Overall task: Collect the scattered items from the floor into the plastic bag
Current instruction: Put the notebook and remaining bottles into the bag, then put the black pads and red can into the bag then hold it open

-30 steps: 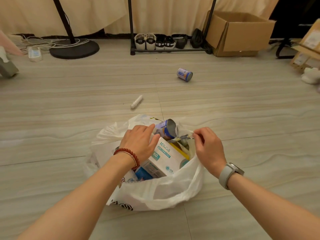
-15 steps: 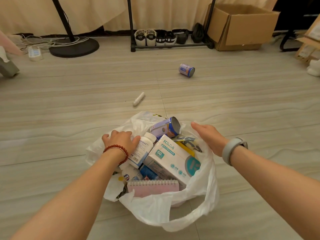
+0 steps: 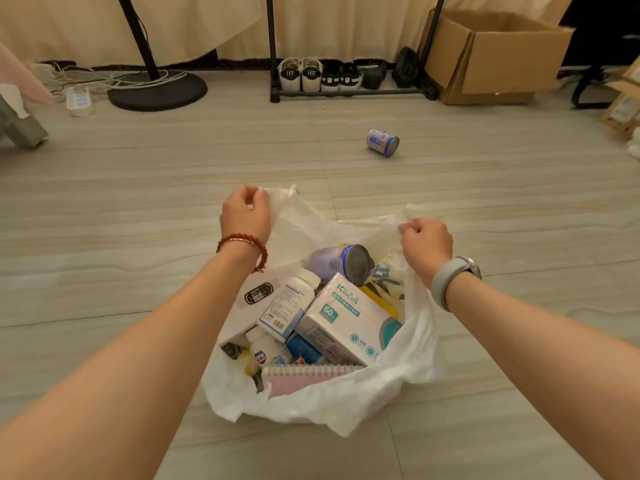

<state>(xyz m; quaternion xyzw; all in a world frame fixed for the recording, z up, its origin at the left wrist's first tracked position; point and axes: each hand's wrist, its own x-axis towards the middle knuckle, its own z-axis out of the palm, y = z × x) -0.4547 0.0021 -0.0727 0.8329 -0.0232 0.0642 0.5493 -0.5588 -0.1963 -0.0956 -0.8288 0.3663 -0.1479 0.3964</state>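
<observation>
Both hands [image 3: 246, 213] [image 3: 426, 242] now gripping plastic bag [image 3: 346, 407] rim, lifted.

The floor [image 3: 104, 209] was pale wood-grain tile. A white plastic bag [image 3: 332, 407] sat on it near the camera, and a small can [image 3: 382, 142] lay on its side well beyond the bag. At the far edge stood a round black stand base [image 3: 157, 90], a shoe rack [image 3: 349, 93], a cardboard box [image 3: 491, 60] and a power strip [image 3: 79, 100].
</observation>
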